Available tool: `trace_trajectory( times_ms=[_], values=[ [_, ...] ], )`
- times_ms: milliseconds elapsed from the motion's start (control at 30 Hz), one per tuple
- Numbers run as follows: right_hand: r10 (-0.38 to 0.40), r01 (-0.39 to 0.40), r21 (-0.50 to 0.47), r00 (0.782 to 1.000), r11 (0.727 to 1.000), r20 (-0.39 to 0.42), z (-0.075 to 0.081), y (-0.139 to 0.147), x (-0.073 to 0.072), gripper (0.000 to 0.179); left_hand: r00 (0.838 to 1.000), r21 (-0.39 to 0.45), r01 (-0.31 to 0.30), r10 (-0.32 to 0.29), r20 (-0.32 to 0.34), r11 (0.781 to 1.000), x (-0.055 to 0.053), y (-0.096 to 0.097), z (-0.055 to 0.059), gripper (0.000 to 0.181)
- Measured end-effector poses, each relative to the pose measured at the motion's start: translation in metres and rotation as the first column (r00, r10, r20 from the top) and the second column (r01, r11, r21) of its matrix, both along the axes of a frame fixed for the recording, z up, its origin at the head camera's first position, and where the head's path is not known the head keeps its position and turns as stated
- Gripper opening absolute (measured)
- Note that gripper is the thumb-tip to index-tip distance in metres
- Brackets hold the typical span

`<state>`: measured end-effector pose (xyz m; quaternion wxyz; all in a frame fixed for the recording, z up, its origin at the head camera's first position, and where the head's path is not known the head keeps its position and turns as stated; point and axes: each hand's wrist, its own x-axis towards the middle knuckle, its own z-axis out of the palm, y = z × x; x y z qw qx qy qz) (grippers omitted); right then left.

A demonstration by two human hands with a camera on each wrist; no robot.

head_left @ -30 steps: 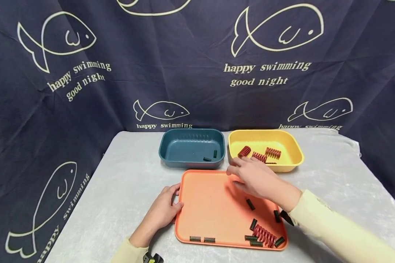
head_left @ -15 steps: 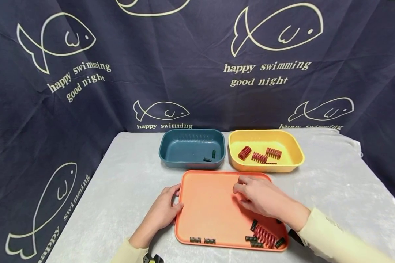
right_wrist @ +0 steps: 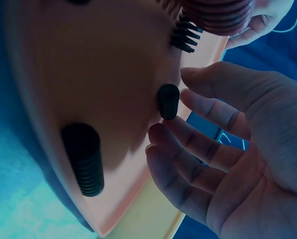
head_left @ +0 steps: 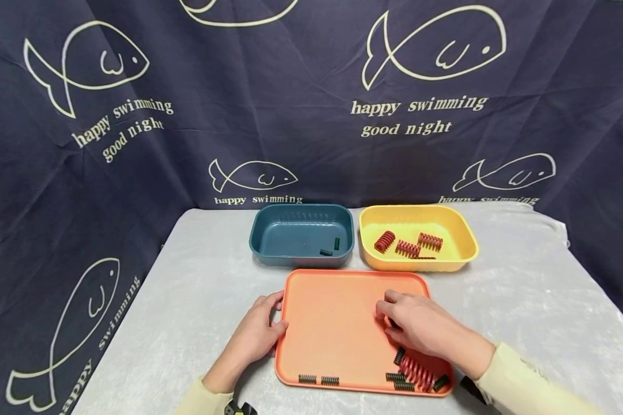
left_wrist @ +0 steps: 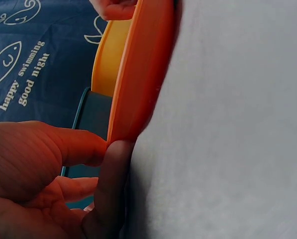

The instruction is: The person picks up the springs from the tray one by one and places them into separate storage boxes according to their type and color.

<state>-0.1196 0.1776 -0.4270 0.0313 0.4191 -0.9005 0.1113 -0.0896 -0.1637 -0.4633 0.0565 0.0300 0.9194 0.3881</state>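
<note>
My left hand (head_left: 256, 327) grips the left edge of an orange tray (head_left: 332, 311); in the left wrist view the thumb and a finger (left_wrist: 113, 174) pinch its rim. My right hand (head_left: 420, 323) is low over the tray's right half. In the right wrist view its thumb and fingers stand apart around a small black spring (right_wrist: 168, 102), fingertips right beside it. A larger red spring (head_left: 416, 373) lies in the tray's near right corner among several black springs (head_left: 404, 386). Another black spring (right_wrist: 83, 159) lies near the tray's rim.
Behind the tray stand a blue bin (head_left: 301, 259) with two black springs (head_left: 326, 252) and a yellow bin (head_left: 420, 265) with several red springs (head_left: 408, 249). Two black springs (head_left: 330, 381) lie along the tray's near edge. A dark fish-print curtain (head_left: 311, 104) hangs behind the table (head_left: 187, 276).
My right hand has moved from beside the yellow bin toward me and down to the black spring on the right half of the tray. The left hand stays on the tray's edge.
</note>
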Motion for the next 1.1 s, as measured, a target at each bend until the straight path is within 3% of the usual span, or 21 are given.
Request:
trace_trajectory(
  times_ms=[400, 700, 933, 1100],
  values=[
    [-0.026, 0.024, 0.029, 0.997, 0.999, 0.070, 0.000, 0.000, 0.002, 0.019, 1.000, 0.017, 0.001, -0.001, 0.012, 1.000, 0.001, 0.000, 0.002, 0.061],
    [-0.005, 0.004, 0.029, 0.998, 1.000, 0.060, 0.003, -0.003, -0.003, 0.024, 1.000, 0.016, -0.001, 0.001, 0.018, 1.000, 0.000, 0.000, 0.003, 0.061],
    [-0.006, 0.008, 0.039, 0.999, 0.999, -0.046, 0.017, -0.014, -0.015, 0.023, 1.000, 0.019, -0.003, 0.002, 0.029, 1.000, 0.000, 0.001, 0.004, 0.061],
    [-0.012, 0.015, 0.038, 0.996, 0.999, -0.089, 0.030, -0.025, -0.031, 0.024, 0.999, 0.022, -0.005, 0.004, 0.035, 1.000, 0.000, 0.000, 0.003, 0.062]
  ],
)
